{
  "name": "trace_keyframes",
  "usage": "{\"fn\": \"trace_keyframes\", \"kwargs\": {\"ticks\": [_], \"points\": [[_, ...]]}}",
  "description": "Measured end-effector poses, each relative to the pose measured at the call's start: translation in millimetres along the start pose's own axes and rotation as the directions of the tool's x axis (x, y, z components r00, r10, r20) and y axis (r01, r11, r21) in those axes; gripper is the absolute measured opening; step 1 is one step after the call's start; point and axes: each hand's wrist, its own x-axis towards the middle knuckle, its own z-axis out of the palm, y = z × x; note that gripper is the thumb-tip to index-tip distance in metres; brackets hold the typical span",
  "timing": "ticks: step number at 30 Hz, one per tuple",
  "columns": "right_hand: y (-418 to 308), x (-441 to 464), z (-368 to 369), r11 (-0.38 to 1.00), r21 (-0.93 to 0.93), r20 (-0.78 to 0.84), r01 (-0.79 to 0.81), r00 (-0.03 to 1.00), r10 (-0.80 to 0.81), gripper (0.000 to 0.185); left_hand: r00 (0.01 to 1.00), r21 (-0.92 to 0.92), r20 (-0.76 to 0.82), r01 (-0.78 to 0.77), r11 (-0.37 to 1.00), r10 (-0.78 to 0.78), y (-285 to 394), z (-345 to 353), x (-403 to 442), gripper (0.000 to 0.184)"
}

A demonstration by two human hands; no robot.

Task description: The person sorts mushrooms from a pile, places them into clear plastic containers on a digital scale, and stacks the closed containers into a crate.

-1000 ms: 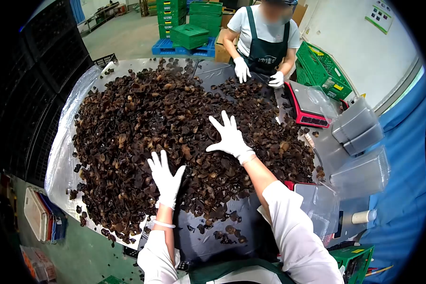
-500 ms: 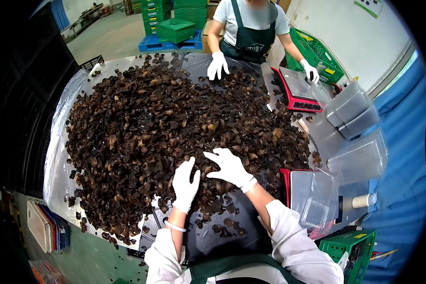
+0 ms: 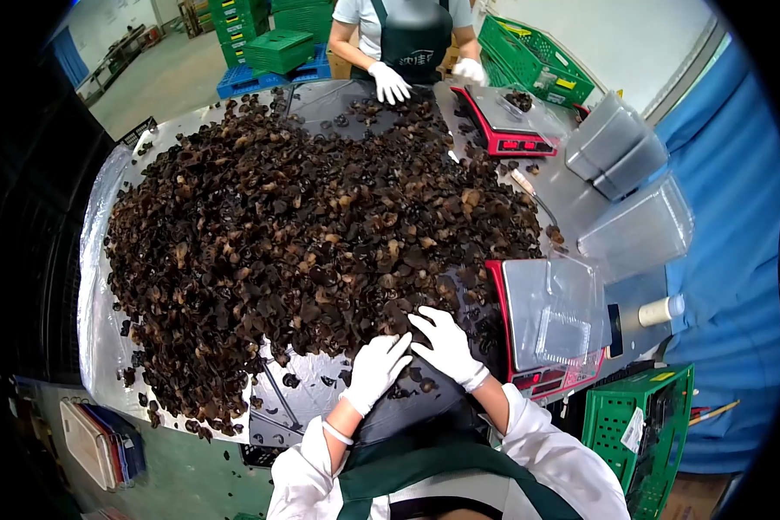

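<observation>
A wide heap of dark brown dried fungus pieces (image 3: pixel 277 234) covers much of the table (image 3: pixel 321 381). At its near edge, my left hand (image 3: pixel 377 368) and my right hand (image 3: pixel 446 347), both in white gloves, lie close together with fingertips nearly touching. Their fingers are close together and slightly bent, and pieces of fungus lie under and around them. Whether anything is held beneath the palms is hidden. Right of my right hand stands a red scale (image 3: pixel 516 321) with a clear plastic container (image 3: pixel 568 312) on it.
Across the table stands a person in a green apron (image 3: pixel 413 48), gloved hands near the heap and a second red scale (image 3: pixel 503 130). Clear containers (image 3: pixel 637 225) and a white roll (image 3: pixel 659 310) are at the right. A green crate (image 3: pixel 615 420) stands lower right.
My hands have come back from the heap toward the near edge and closer together. The co-worker's hand has left the far scale's container, where fungus now lies. The view has shifted.
</observation>
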Motion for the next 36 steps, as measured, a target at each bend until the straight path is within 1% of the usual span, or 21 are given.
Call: {"fn": "trace_keyframes", "kwargs": {"ticks": [2, 5, 8, 10, 12, 14, 16, 17, 18, 20, 22, 23, 24, 26, 27, 28, 30, 31, 32, 34, 36], "points": [[-6.5, -22.3, -7.2, 1.0, -0.003, -0.06, 0.017, 0.998, -0.017, 0.041, 0.999, -0.015, 0.033, -0.034, 0.999, 0.034, 8.4, 2.2, -20.4, 0.037], [-8.3, -60.3, -3.2, 0.996, 0.028, -0.023, 0.087, 0.996, -0.087, 0.035, 0.989, -0.03, 0.105, -0.1, 0.995, 0.103, 15.8, -2.0, -49.8, 0.029], [-13.3, -97.7, 6.7, 0.986, 0.041, 0.035, 0.159, 0.986, -0.16, 0.036, 0.976, -0.002, 0.136, -0.17, 0.985, 0.168, 24.0, -14.1, -77.4, 0.029], [-23.5, -113.3, 1.9, 0.978, 0.069, 0.105, 0.198, 0.973, -0.205, 0.039, 0.971, -0.04, 0.163, -0.172, 0.984, 0.177, 26.1, -22.7, -91.2, 0.034], [-23.9, -129.2, 8.9, 0.971, 0.067, 0.097, 0.228, 0.967, -0.234, 0.038, 0.977, -0.133, 0.183, -0.087, 0.987, 0.111, 28.5, -32.0, -103.4, 0.038], [-23.3, -139.0, 6.9, 0.972, 0.059, 0.09, 0.227, 0.969, -0.232, 0.037, 0.989, -0.098, 0.148, 0.003, 0.995, 0.012, 27.8, -37.4, -118.5, 0.051], [-25.0, -138.4, 1.3, 0.985, 0.096, 0.054, 0.14, 0.988, -0.146, 0.034, 0.974, -0.065, 0.089, 0.212, 0.975, -0.206, 27.0, -35.1, -134.5, 0.061], [-25.2, -136.8, -2.4, 0.989, 0.11, 0.024, 0.101, 0.994, -0.105, 0.034, 0.956, -0.072, 0.079, 0.287, 0.955, -0.282, 25.4, -33.8, -140.5, 0.066], [-27.9, -131.2, -9.9, 0.99, 0.125, -0.004, 0.063, 0.998, -0.063, 0.034, 0.952, -0.099, 0.07, 0.303, 0.948, -0.298, 24.1, -33.4, -141.2, 0.066], [-24.6, -120.3, -14.2, 0.992, 0.122, -0.031, 0.036, 0.999, -0.032, 0.042, 0.96, -0.067, 0.086, 0.271, 0.96, -0.265, 24.3, -32.2, -136.9, 0.062], [-30.7, -103.7, -15.5, 0.996, 0.086, -0.027, -0.018, 0.999, 0.021, 0.046, 0.967, -0.111, 0.133, 0.234, 0.966, -0.218, 27.3, -27.2, -125.6, 0.058], [-34.3, -97.1, -8.1, 1.0, 0.015, -0.044, -0.023, 0.999, 0.024, 0.045, 0.974, -0.136, 0.15, 0.191, 0.972, -0.171, 28.1, -22.5, -120.5, 0.053], [-33.5, -97.5, 4.2, 1.0, 0.015, -0.044, -0.018, 0.999, 0.019, 0.045, 0.985, -0.156, 0.164, 0.08, 0.985, -0.054, 24.6, -18.2, -118.3, 0.049], [-30.3, -103.0, 26.9, 0.997, -0.081, 0.096, 0.021, 0.995, -0.013, 0.043, 0.973, -0.153, 0.225, -0.012, 0.988, 0.047, 24.4, -20.7, -114.8, 0.047], [-35.1, -106.0, 22.5, 0.997, -0.028, 0.193, 0.07, 0.979, -0.064, 0.042, 0.976, -0.186, 0.219, 0.018, 0.982, 0.023, 28.7, -27.9, -109.6, 0.039], [-39.1, -109.4, 17.5, 0.993, -0.013, 0.25, 0.117, 0.962, -0.11, 0.042, 0.976, -0.182, 0.215, 0.018, 0.983, 0.022, 28.9, -33.5, -105.8, 0.039], [-43.2, -113.9, 0.6, 0.971, 0.075, 0.251, 0.228, 0.938, -0.239, 0.041, 0.993, -0.178, 0.099, 0.074, 0.981, -0.058, 24.9, -41.1, -98.9, 0.031], [-42.1, -111.6, -3.1, 0.964, 0.126, 0.181, 0.233, 0.95, -0.253, 0.039, 0.994, -0.211, -0.001, 0.11, 0.971, -0.112, 19.7, -38.2, -92.0, 0.024], [-41.0, -107.0, -7.9, 0.96, 0.163, 0.058, 0.226, 0.97, -0.238, 0.035, 0.988, -0.173, -0.066, 0.124, 0.977, -0.137, 15.4, -37.1, -86.1, 0.021], [-38.8, -84.0, -19.2, 0.972, 0.182, -0.01, 0.149, 0.989, -0.15, 0.03, 0.95, -0.202, -0.192, 0.207, 0.957, -0.246, 15.6, -38.5, -57.2, 0.017], [-34.2, -65.3, -14.8, 0.972, 0.235, -0.122, 0.015, 0.992, 0.014, 0.022, 0.925, -0.188, -0.255, 0.237, 0.953, -0.28, 11.9, -31.7, -30.6, 0.015]]}}
